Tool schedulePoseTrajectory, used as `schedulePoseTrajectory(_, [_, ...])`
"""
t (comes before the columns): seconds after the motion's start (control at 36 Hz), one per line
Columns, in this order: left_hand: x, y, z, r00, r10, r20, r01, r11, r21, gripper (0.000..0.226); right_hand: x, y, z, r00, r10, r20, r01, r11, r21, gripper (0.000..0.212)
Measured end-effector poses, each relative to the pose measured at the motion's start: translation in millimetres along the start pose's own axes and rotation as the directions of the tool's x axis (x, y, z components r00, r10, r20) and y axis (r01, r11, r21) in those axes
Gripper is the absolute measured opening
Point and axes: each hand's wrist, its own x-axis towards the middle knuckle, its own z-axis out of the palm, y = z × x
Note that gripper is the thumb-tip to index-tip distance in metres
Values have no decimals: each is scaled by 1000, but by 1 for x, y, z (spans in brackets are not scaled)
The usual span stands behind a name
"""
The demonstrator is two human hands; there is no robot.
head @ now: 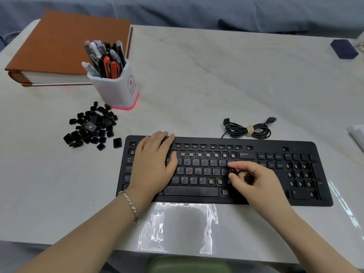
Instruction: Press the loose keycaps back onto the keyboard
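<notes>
White marble-look bench [216, 75], black keyboard [197, 140] lying along the near edge, a bit toward the right side. Plenty of bare sockets on it: the function row, the number row, a few along the bottom letter row and most of the numpad.

Left grip [153, 160] is flat and relaxed on the left part of the keyboard, fingers straight and reaching up to its far rim, holding nothing. There's a metal bracelet [131, 205] on that wrist. Right grip [256, 180] sits over the right end of the letter block, thumb and forefinger pinching a black keycap [232, 171] right at the keys there. A second keycap [248, 178] is tucked under its curled fingers.

The rest of the loose keycaps [92, 127] are in a messy heap just off the keyboard's left end, toward the left edge of the bench, with a couple of strays near the keyboard corner.

Only real container here is a white pen cup [120, 89] with a pink base, standing just behind the heap. It's stuffed with pens [107, 60]: black ones, white ones, two orange-red ones, all standing up.

Brown binder [65, 42] at the far left corner. Coiled black cable [246, 131] with a tan tie and a USB plug sits just behind the keyboard. Dark blue block [343, 49] at the far right corner. Clear plastic sheet [177, 227] on the near edge, in front of the keyboard.
</notes>
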Motion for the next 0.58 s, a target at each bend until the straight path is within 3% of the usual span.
schedulePoseTrajectory(0.22, [0,0,0,1000,0,-7,0,1000,-6,45,-6,14,13,966,-253,51,258,929,-265,30])
schedulePoseTrajectory(0.31, [0,0,0,1000,3,-9,-3,1000,-4,44,-7,17,17,946,-312,85,323,904,-282,21])
schedulePoseTrajectory(0.58, [0,0,0,1000,7,-14,-7,1000,-1,44,-6,15,24,938,-325,117,344,909,-236,18])
